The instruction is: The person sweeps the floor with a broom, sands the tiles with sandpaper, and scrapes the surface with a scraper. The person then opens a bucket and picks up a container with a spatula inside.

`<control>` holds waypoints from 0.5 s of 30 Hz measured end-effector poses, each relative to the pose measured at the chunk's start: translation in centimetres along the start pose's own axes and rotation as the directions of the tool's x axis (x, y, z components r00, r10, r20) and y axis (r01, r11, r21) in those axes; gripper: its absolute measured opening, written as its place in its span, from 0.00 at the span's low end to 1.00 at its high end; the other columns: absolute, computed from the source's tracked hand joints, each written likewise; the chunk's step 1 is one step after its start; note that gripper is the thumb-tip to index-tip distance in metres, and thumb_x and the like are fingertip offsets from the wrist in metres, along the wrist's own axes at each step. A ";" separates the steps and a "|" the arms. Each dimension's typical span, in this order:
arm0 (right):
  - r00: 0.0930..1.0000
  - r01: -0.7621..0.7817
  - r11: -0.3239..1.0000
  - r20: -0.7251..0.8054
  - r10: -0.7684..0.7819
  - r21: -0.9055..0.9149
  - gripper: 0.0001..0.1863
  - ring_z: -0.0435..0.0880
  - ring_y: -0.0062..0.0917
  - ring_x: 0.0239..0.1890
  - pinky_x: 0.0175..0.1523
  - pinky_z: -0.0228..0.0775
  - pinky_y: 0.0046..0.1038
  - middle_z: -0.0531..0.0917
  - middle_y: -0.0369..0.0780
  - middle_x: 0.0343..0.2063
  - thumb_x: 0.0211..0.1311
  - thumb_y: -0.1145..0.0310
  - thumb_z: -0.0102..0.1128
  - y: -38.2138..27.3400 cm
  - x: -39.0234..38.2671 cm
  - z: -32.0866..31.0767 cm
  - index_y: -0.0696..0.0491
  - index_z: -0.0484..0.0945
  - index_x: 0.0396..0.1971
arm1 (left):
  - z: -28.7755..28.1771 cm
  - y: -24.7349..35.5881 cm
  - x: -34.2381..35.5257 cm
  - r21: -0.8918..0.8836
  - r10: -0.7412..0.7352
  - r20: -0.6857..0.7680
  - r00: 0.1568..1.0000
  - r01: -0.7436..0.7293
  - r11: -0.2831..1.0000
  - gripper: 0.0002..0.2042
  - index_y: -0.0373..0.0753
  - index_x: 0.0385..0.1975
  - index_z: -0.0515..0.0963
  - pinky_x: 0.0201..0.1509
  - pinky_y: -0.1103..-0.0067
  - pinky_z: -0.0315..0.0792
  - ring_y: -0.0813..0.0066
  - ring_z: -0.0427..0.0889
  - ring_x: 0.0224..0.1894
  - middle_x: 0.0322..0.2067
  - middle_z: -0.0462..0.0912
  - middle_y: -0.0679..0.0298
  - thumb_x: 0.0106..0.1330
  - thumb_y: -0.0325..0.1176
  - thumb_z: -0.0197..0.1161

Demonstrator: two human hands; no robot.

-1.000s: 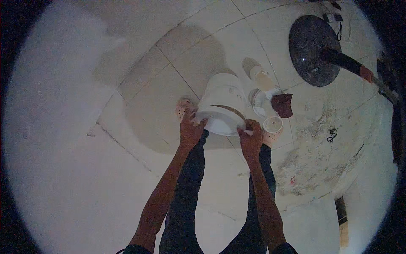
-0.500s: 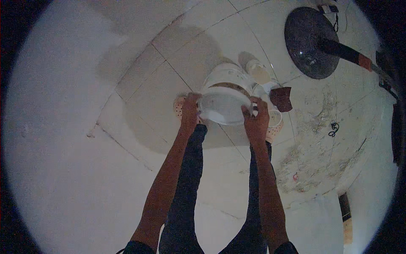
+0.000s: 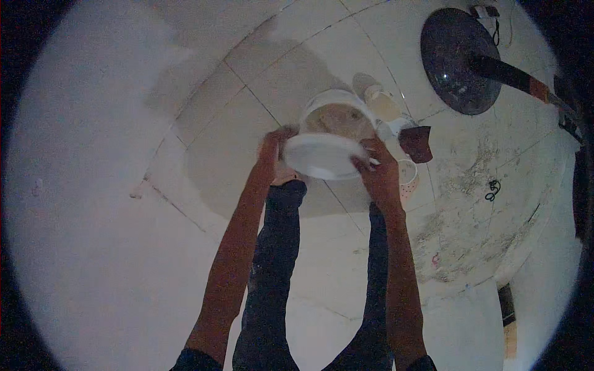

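Note:
Both my hands grip a shallow white round piece (image 3: pixel 325 157), blurred by motion; whether it is a lid or a sieve I cannot tell. My left hand (image 3: pixel 275 148) is closed on its left rim. My right hand (image 3: pixel 377 164) holds the right side, with thumb and fingers at the edge. It is tilted just on the near side of a white round tub (image 3: pixel 334 96) on the floor. Inside the tub lies a beige-brown, grainy-looking content (image 3: pixel 337 119). The held piece hides the tub's near side.
A cream-coloured cup (image 3: pixel 383 106), a dark red-brown packet (image 3: pixel 416 143) and a white ring-shaped rim (image 3: pixel 407 172) are right of the tub. Farther right stands a dark round base (image 3: pixel 461 62) with a pole. A small black cord (image 3: pixel 492 190) lies on the stained tiles.
The white round piece has shifted slightly left and nearer to me, showing more of the tub's content. Both hands moved with it and kept their hold.

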State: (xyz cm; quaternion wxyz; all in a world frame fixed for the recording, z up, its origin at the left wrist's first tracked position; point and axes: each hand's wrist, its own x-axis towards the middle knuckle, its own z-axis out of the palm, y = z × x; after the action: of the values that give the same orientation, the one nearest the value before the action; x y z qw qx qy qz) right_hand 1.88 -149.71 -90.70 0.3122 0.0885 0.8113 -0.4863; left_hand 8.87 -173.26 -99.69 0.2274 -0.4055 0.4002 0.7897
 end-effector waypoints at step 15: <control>0.992 0.072 0.917 0.125 -0.025 -0.392 0.10 0.77 0.30 0.33 0.37 0.71 0.28 0.76 0.36 0.29 0.41 0.76 0.62 2.6 -13.7 -1.3 0.49 0.76 0.27 | 1.6 1.2 0.9 0.248 -0.020 0.014 1.000 0.016 0.969 0.32 0.42 0.53 0.64 0.52 0.68 0.63 0.64 0.69 0.49 0.49 0.68 0.60 0.55 0.59 0.50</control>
State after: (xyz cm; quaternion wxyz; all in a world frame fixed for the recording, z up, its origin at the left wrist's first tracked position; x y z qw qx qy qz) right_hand 13.30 -145.12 -84.07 0.3586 -0.0255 0.8750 -0.3241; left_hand 6.77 -172.60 -99.34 0.2868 -0.3709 0.4901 0.7348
